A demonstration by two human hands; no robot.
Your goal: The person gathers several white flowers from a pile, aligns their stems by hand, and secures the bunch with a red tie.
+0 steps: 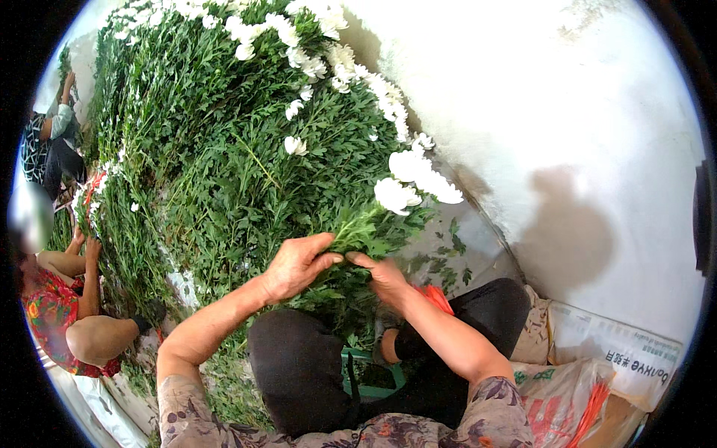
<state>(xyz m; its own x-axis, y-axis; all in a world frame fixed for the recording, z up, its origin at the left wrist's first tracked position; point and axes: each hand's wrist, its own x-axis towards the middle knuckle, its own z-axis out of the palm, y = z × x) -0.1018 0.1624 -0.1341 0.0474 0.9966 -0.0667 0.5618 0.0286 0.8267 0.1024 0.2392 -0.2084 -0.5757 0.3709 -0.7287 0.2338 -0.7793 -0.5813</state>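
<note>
A small bunch of white chrysanthemums [414, 179] slants up to the right, its heads over the pile's right edge. My left hand [297, 267] is closed around its leafy green stems [357, 231], thumb pointing right. Close beside that thumb, my right hand [385, 278] is curled in against the stems; its upper edge is smeared by motion. What its fingers pinch is hidden. Beneath and beyond both hands spreads a large pile of cut chrysanthemums [216, 142], leaves toward me and white heads mostly along the far and right edges.
Orange-red strips [435, 299] lie by my right knee; more strips [594, 414] sit on a plastic bag [556, 396] beside a printed carton [616, 347]. A green plastic frame [373, 381] stands between my legs. Two people [56, 313] sit at the left. A pale wall [553, 89] rises at right.
</note>
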